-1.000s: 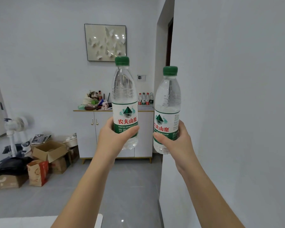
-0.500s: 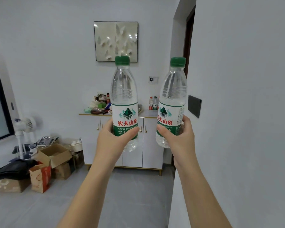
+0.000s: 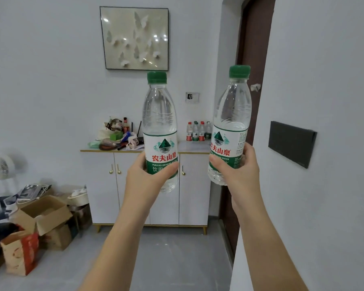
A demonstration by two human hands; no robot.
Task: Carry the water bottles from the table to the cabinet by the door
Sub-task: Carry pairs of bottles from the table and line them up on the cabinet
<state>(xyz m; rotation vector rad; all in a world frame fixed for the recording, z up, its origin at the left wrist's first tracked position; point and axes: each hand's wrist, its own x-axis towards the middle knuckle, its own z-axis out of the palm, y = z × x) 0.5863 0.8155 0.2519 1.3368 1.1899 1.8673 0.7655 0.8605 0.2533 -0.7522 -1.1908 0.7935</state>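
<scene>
Water bottles with green caps are held up at arm's length, one in each hand. The left bottle stands upright in the left hand, fingers and thumb wrapped round its lower label. The right bottle, its cap leaning slightly to the right, is clasped the same way by the right hand. Both are in the air, well apart from the white cabinet that stands beyond the hands against the far wall.

Between the two hands, further off, a small row of bottles stands near the right end of the cabinet's top. Beyond the left hand, a heap of clutter covers the left part of the top. Above the left hand a framed butterfly picture hangs on the wall.

Behind the right bottle a dark brown door shows. To the right of the right hand a dark panel is fixed to the near white wall. Below and left of the left forearm, open cardboard boxes and a paper bag sit on the grey floor, with a white fan near them.
</scene>
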